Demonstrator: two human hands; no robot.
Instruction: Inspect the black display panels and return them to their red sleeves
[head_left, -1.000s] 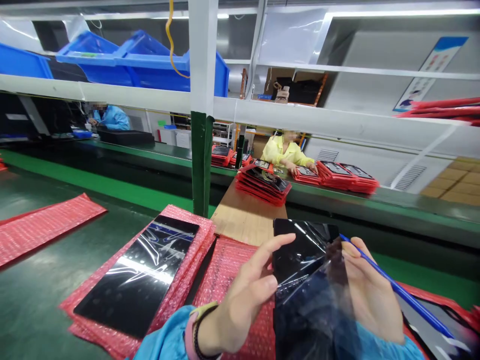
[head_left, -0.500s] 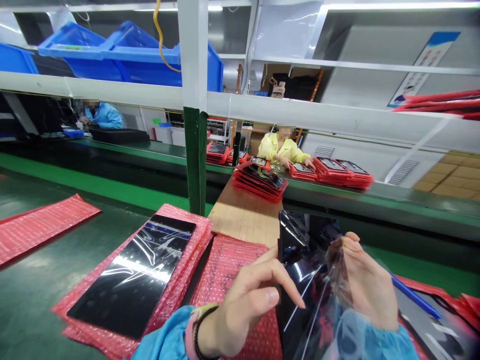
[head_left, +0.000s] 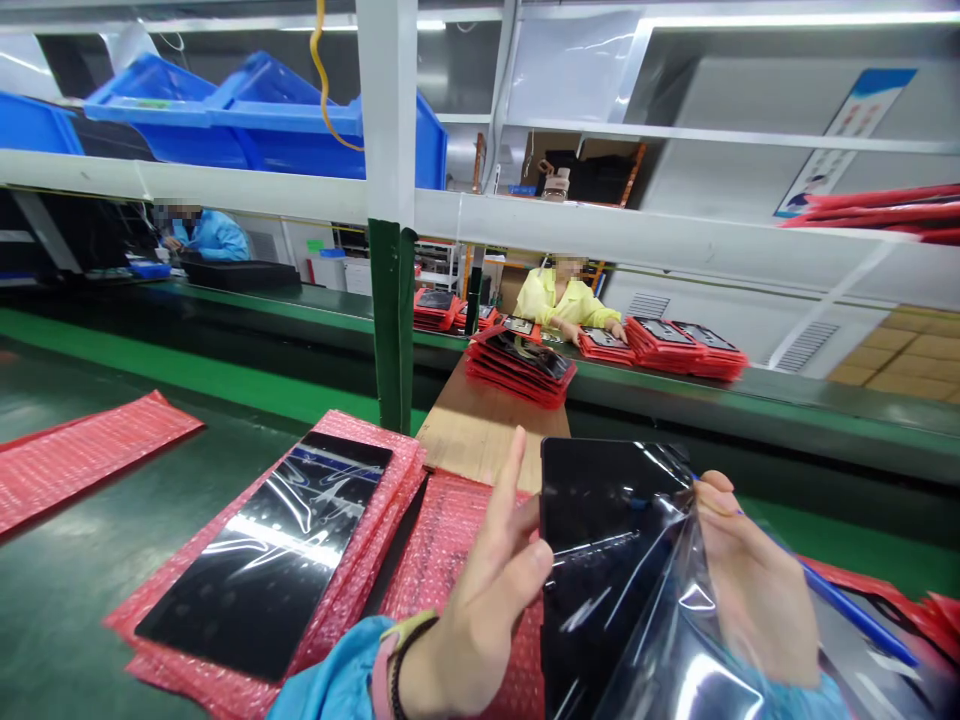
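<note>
My left hand (head_left: 480, 605) grips the left edge of a black screen panel (head_left: 589, 550), thumb on the edge and index finger raised; its other fingers are partly hidden behind the panel. Clear protective film (head_left: 675, 620) hangs loose and wrinkled over the panel's right side. My right hand (head_left: 769, 580) pinches that film near the panel's upper right corner. A blue pen-like stick (head_left: 859, 610) passes behind the right hand, its tip showing by the fingers. Left of my hands, another black screen (head_left: 262, 560) under shiny film lies on red bubble bags (head_left: 169, 640).
More red bubble bags lie under my left hand and on the far left bench (head_left: 82, 450). A wooden board (head_left: 487, 415) bears a stack of red-wrapped panels (head_left: 521, 370). A green post (head_left: 390, 330) rises ahead. Two people sit beyond; blue bins (head_left: 285, 125) stand overhead.
My left index finger has lifted off the panel's face and now points up, with the thumb at the left edge. The panel has shifted slightly left, and the film is pulled further away.
</note>
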